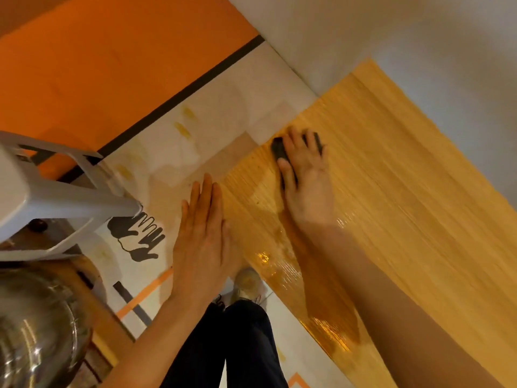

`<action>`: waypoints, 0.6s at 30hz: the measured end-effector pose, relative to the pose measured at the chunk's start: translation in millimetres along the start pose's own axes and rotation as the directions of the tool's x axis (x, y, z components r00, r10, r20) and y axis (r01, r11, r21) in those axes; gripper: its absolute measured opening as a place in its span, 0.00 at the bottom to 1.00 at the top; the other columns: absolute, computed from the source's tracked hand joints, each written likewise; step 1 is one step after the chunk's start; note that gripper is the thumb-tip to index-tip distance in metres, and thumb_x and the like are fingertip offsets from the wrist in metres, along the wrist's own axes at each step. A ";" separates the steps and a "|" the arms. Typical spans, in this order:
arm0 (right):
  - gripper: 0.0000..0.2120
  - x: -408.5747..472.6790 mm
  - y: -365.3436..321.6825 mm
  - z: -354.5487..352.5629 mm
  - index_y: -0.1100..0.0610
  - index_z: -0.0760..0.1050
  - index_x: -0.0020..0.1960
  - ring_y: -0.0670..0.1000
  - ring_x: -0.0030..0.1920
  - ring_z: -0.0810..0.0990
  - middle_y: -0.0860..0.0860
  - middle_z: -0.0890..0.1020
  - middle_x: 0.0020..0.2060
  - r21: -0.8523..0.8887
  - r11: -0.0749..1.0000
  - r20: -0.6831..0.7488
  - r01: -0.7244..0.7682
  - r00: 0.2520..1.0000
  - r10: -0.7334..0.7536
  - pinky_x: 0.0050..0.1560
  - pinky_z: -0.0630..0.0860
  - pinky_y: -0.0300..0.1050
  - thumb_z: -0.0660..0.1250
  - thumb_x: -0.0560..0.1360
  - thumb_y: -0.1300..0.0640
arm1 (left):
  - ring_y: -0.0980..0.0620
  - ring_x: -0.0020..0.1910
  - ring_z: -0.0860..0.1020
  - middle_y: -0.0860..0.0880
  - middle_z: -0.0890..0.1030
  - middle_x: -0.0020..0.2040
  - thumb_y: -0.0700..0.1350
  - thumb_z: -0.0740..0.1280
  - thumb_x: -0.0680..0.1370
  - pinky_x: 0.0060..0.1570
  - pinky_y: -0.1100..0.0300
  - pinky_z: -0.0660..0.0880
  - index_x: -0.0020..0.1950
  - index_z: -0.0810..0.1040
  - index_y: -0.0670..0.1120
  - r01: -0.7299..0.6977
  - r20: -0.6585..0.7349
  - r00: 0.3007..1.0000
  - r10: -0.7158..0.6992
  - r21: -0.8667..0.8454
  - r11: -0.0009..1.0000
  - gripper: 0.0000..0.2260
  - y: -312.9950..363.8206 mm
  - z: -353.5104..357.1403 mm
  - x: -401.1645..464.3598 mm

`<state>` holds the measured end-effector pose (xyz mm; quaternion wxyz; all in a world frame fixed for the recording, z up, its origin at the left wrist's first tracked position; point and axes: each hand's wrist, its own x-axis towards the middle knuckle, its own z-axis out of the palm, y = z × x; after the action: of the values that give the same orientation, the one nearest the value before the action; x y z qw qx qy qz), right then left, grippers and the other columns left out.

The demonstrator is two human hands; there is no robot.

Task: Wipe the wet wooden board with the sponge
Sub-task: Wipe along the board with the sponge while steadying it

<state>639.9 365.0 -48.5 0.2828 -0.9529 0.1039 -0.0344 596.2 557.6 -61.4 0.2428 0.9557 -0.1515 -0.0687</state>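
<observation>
Right hand (306,175) presses flat, fingers spread, on a dark sponge (280,151) near the far left edge of the wet wooden board (391,191). Left hand (202,233) lies flat, fingers together and straight, at the board's left edge. Wet patches gleam near the front.

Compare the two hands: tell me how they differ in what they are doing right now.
The right hand presses a dark sponge onto the wooden board; the left hand has nothing under it but the board's edge. The right hand lies well onto the board, near its wet, glossy patch; the left hand lies at the board's left edge, partly over it. Both lie flat with fingers straight, palms down.
</observation>
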 end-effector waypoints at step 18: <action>0.20 57.7 -22.6 13.1 0.57 0.78 0.42 0.56 0.45 0.77 0.53 0.81 0.40 -0.208 0.910 0.245 0.359 0.920 -0.306 0.63 0.65 0.50 0.51 0.82 0.52 | 0.53 0.82 0.42 0.49 0.41 0.83 0.52 0.44 0.85 0.79 0.60 0.38 0.81 0.43 0.44 0.230 -0.068 0.968 -0.241 -0.142 0.963 0.26 15.1 16.7 -16.3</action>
<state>701.8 377.9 -46.7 0.1601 -0.9828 -0.0872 0.0306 573.5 542.9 -67.6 0.3023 0.9507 -0.0214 -0.0662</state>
